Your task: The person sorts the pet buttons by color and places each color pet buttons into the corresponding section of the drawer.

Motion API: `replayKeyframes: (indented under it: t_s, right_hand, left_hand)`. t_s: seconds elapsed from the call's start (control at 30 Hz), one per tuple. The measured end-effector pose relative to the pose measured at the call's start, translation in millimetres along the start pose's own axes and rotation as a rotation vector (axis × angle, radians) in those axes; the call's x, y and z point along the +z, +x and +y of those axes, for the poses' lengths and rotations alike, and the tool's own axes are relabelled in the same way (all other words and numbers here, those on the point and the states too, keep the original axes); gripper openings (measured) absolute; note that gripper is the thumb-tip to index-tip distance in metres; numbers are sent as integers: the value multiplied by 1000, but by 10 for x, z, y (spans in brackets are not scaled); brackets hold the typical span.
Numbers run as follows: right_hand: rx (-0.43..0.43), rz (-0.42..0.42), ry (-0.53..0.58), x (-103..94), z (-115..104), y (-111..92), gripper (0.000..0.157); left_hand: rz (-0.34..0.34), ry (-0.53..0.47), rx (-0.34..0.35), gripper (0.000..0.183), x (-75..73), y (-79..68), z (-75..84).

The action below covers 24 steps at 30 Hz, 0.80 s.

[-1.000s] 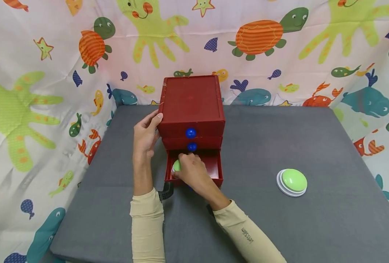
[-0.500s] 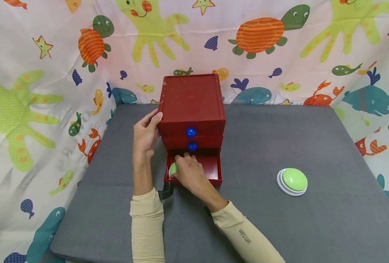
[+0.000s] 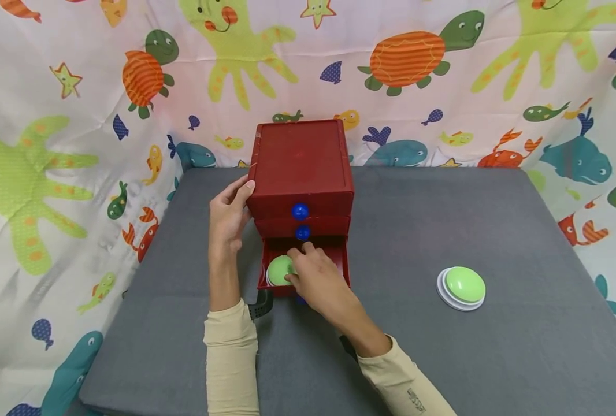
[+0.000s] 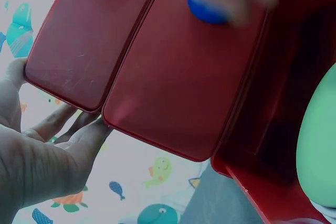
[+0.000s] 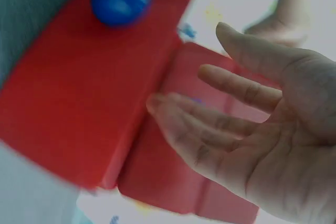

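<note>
A red cabinet of small drawers with round blue knobs stands on the grey table. My left hand rests against its left side, thumb at the top edge and fingers along the side. The bottom drawer is pulled out. In its left part sits a green dome button with a white base. My right hand hovers over the drawer, to the right of this button, with thumb and fingers parted. In the right wrist view nothing is in the right hand; the fingers are loosely extended.
A second green dome button on a white base lies on the grey table to the right. A curtain printed with sea animals hangs behind and along both sides.
My right hand has come off the green button in the drawer and shifted right, uncovering more of it. The left hand stays on the cabinet.
</note>
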State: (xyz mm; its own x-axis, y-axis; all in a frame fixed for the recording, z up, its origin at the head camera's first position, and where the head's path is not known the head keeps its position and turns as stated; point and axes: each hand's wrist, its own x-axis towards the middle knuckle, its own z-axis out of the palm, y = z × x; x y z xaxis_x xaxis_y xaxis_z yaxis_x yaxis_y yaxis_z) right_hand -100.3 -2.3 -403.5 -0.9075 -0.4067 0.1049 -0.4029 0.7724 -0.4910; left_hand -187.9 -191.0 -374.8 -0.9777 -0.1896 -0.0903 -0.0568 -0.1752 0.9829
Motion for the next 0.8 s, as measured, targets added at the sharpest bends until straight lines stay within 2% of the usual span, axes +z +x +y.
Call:
replayKeyframes:
  t_s: [0.1, 0.2, 0.4, 0.53, 0.67, 0.8]
  right_hand:
    - [26, 68, 0, -220, 72, -153, 38]
    - [94, 144, -35, -408, 216, -239, 37]
    - [255, 191, -118, -682, 756, -339, 40]
    - [414, 136, -136, -757, 1150, -426, 44]
    - [595, -21, -121, -809, 1496, -548, 51]
    - [699, -157, -89, -851, 1768, -703, 62]
  left_hand:
    - [6, 9, -5, 51, 9, -1, -9]
    - [13, 17, -3, 51, 15, -1, -10]
    - [13, 17, -8, 52, 25, -12, -13]
    - [21, 11, 2, 51, 13, -13, -4]
    - [14, 5, 3, 51, 14, -17, 7]
    - [0, 3, 0, 53, 24, -16, 7]
